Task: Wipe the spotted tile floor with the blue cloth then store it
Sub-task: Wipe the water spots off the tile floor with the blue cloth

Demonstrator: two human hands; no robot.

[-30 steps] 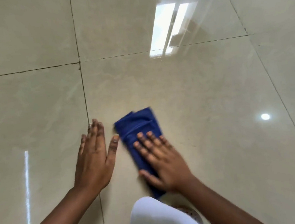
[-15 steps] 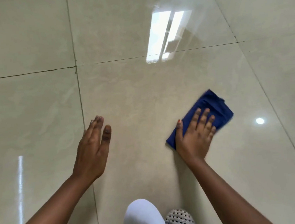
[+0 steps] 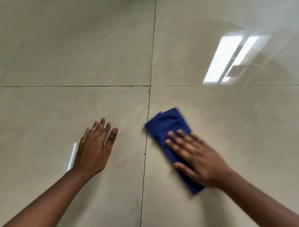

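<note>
A folded dark blue cloth [image 3: 166, 128] lies flat on the glossy beige tile floor [image 3: 87, 55], just right of a dark grout line. My right hand [image 3: 196, 156] presses down on the cloth's near half with fingers spread, and both look motion-blurred. Part of the cloth is hidden under that palm. My left hand [image 3: 96, 148] rests flat on the neighbouring tile to the left, fingers together, holding nothing. No spots on the tiles can be made out.
Dark grout lines [image 3: 149, 102] cross just beyond the cloth. A bright window reflection [image 3: 230, 60] shines on the tile at the right. A thin streak of light [image 3: 71, 155] sits beside my left wrist.
My right hand has swept the cloth back left toward the grout line, its long side turned. The view has shifted, and the white knee and shoe have dropped out of sight.
</note>
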